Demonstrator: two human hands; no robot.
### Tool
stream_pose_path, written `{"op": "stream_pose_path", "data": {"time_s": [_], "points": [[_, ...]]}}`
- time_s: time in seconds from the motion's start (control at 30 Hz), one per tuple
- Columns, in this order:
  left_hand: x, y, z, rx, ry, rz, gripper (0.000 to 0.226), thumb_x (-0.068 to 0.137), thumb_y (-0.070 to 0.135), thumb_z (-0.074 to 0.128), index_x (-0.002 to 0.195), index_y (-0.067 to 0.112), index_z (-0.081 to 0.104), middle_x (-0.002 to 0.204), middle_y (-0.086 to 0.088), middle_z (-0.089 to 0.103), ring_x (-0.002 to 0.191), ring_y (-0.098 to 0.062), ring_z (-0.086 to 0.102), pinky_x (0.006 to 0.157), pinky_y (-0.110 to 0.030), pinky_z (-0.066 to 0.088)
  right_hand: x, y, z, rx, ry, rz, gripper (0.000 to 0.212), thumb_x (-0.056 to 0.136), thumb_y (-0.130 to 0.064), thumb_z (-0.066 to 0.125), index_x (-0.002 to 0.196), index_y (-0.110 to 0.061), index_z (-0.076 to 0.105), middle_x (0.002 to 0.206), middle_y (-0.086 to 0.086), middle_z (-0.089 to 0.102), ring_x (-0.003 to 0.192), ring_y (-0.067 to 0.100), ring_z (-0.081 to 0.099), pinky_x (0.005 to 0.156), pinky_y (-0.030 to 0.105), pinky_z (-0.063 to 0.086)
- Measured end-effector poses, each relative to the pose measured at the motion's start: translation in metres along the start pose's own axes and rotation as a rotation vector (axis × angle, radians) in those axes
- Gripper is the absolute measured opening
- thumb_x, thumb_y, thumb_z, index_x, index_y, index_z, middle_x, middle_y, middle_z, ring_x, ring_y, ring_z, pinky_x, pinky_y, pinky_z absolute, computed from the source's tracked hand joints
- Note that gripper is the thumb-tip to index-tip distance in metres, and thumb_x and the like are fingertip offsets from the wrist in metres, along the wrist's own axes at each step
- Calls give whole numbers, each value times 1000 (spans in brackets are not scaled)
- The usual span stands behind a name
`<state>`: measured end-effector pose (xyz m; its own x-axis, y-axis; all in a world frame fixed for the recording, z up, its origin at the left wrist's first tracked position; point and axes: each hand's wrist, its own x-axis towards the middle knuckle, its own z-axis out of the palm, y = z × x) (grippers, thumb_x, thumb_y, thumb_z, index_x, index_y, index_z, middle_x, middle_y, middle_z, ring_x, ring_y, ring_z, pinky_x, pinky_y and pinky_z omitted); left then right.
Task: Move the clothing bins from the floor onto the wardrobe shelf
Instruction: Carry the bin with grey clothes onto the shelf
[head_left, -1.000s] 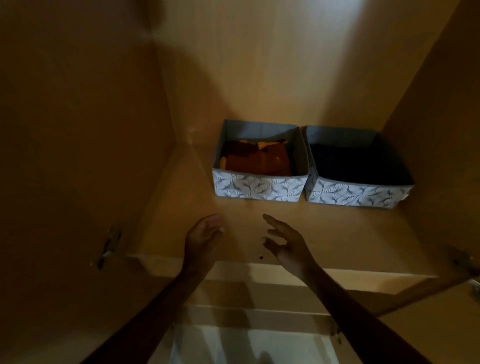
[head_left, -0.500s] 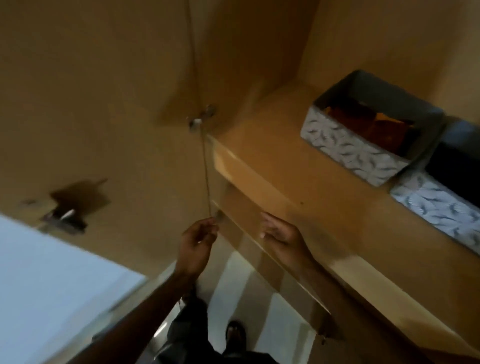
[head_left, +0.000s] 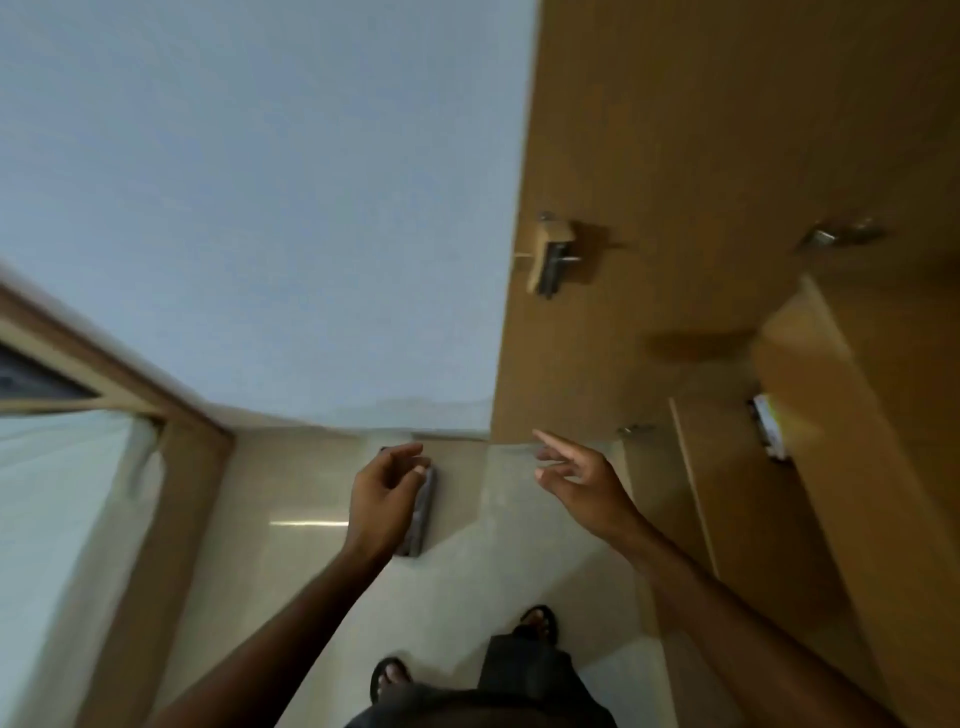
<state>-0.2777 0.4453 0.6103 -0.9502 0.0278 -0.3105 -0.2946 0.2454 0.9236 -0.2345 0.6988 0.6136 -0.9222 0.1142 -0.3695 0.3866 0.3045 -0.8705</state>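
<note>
Over the floor (head_left: 311, 571) left of the wardrobe (head_left: 675, 130), holds left hand (head_left: 382, 501) loosely curled and right hand (head_left: 582, 480) spread, both empty, near a grey shape (head_left: 423, 512), perhaps a bin; finds none on the shelf (head_left: 800, 395), so probably lifting remains.

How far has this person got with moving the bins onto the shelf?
A second ago two patterned bins stood on the wardrobe shelf, now out of view. In hand: nothing; the left hand and right hand hang open above the floor. Left, perhaps: a grey thing on the floor beside the left hand, too blurred to call a bin.
</note>
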Motion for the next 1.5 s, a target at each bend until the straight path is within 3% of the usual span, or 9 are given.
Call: {"op": "stream_pose_path", "data": {"time_s": [0.17, 0.3, 0.43, 0.53, 0.67, 0.9, 1.03, 1.27, 1.5], "points": [[-16, -29, -85, -38, 143, -80, 27, 88, 1, 60, 109, 16, 67, 98, -1, 75, 91, -12, 70, 77, -19, 52, 25, -34, 88, -45, -144, -29, 52, 89, -12, 63, 138, -23, 49, 115, 1, 64, 80, 6, 55, 77, 11, 46], [-7, -63, -141, 6, 188, -138, 27, 88, 8, 62, 108, 25, 67, 99, 2, 74, 96, -10, 69, 88, -30, 53, 47, -45, 152, -79, -231, -40, 53, 89, -14, 63, 139, -23, 49, 104, -15, 62, 82, 10, 60, 71, 7, 44], [22, -97, -160, 62, 214, -197, 25, 84, 19, 63, 102, 37, 66, 100, 3, 73, 97, -11, 68, 92, -38, 54, 79, -35, 193, -101, -273, 22, 52, 89, -14, 63, 139, -22, 49, 112, -2, 64, 91, 10, 64, 70, 6, 46], [54, -118, -156, 128, 199, -255, 25, 90, 16, 61, 112, 27, 66, 104, 5, 71, 98, -6, 66, 90, -31, 55, 116, -12, 216, -128, -306, 81, 52, 89, -16, 64, 138, -23, 49, 118, 2, 63, 92, 5, 62, 67, 6, 47], [108, -174, -144, 283, 127, -343, 32, 93, 19, 57, 125, 19, 61, 111, 5, 67, 99, -6, 61, 76, -12, 44, 183, 42, 242, -262, -368, 151, 52, 89, -18, 61, 139, -26, 47, 123, 3, 63, 97, 8, 61, 63, 4, 46], [195, -306, -132, 672, -174, -479, 42, 92, 33, 52, 133, 25, 52, 130, 0, 58, 116, -20, 56, 97, -36, 47, 287, 160, 294, -461, -421, 263, 53, 90, -22, 57, 141, -26, 45, 112, 1, 65, 79, 0, 57, 71, 14, 44], [252, -399, -113, 784, -267, -469, 44, 90, 33, 54, 133, 24, 52, 135, -5, 53, 123, -26, 51, 101, -40, 44, 320, 247, 337, -528, -476, 293, 53, 90, -20, 58, 140, -28, 46, 131, 8, 60, 117, 22, 57, 90, 26, 43], [323, -557, -75, 847, -327, -425, 53, 82, 39, 56, 131, 18, 53, 135, -16, 47, 121, -39, 49, 98, -50, 45, 350, 397, 405, -594, -417, 401, 59, 88, -28, 57, 144, -28, 38, 141, 9, 46, 127, 27, 48, 103, 40, 44], [374, -640, -50, 801, -423, -412, 47, 88, 37, 58, 130, 16, 55, 132, -19, 54, 119, -39, 54, 100, -46, 45, 376, 472, 442, -550, -370, 449, 56, 87, -18, 54, 142, -21, 42, 138, 13, 49, 123, 30, 49, 99, 34, 42]]}}
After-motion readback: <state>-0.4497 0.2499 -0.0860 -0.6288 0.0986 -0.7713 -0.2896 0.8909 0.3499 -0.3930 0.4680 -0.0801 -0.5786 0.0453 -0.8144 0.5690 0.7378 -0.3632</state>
